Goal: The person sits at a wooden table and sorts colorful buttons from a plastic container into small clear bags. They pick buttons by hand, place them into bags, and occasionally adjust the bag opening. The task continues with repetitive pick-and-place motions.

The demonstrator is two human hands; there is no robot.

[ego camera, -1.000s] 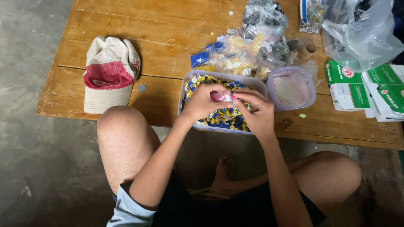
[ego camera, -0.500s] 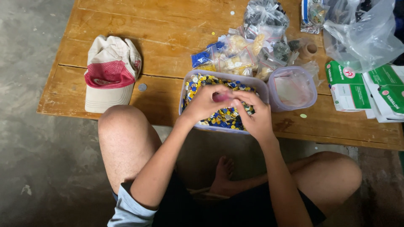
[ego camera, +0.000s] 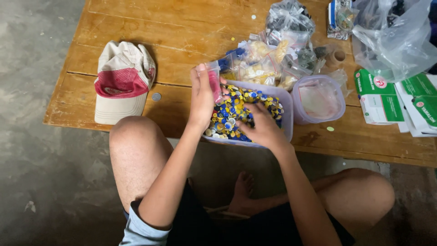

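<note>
The left hand (ego camera: 202,98) pinches a small clear bag (ego camera: 214,82) with pink bits inside. The right hand (ego camera: 261,127), fingers spread, reaches into a plastic tub (ego camera: 287,114) of blue and yellow caps (ego camera: 234,114).

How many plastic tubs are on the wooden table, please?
2. The rectangular tub full of blue and yellow caps sits at the table's near edge under both hands. The round tub stands just to its right. Bags behind could hide more.

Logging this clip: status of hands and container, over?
Left hand holds small bag upright. Right hand down in tub of caps. Lid alongside, nothing blocking.
</note>
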